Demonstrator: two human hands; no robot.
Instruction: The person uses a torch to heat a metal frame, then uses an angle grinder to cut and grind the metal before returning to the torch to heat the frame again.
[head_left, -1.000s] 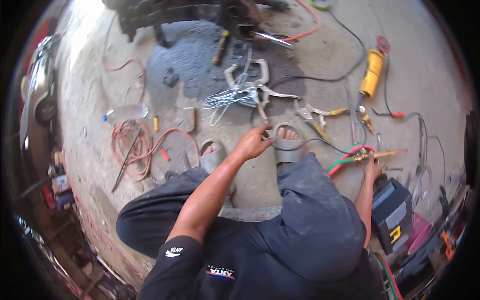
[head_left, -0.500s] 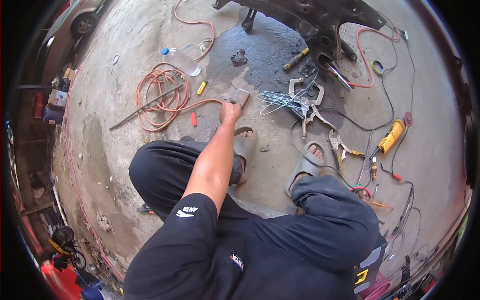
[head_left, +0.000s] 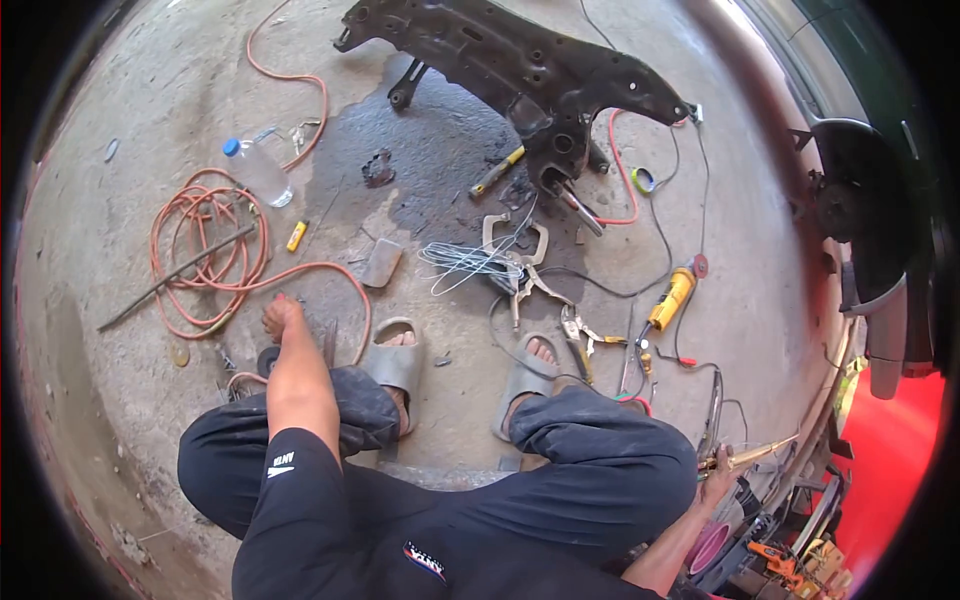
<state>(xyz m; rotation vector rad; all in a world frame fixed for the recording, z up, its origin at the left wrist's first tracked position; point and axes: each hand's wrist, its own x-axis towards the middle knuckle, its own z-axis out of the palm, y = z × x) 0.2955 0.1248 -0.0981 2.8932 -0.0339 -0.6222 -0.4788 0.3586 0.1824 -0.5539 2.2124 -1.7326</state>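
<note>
At the left, my left hand (head_left: 281, 316) is lowered to the floor with its fingers closed round a small red lighter (head_left: 280, 297), mostly covered by them. A yellow lighter (head_left: 297, 236) lies just beyond, beside the coiled orange hose (head_left: 262, 240). A worn metal block (head_left: 382, 263) rests right of that hand. My right hand (head_left: 716, 482), beside my right knee, grips a brass-coloured gas torch (head_left: 765, 455) with long thin tubes pointing right. Between my feet and the black metal frame (head_left: 500, 60) lie a wire bundle (head_left: 465, 262) and locking C-clamp pliers (head_left: 540, 245).
A yellow angle grinder (head_left: 670, 300) and its cord lie at right, near locking pliers (head_left: 577, 345). A water bottle (head_left: 262, 175) lies beyond the hose. A yellow-handled tool (head_left: 497, 172) rests on the damp floor. A pink basin (head_left: 710, 548) stands behind my right arm.
My left hand has moved from beside the metal block back and left to the red lighter. My right hand has swung outward with the torch. The view has turned right.
</note>
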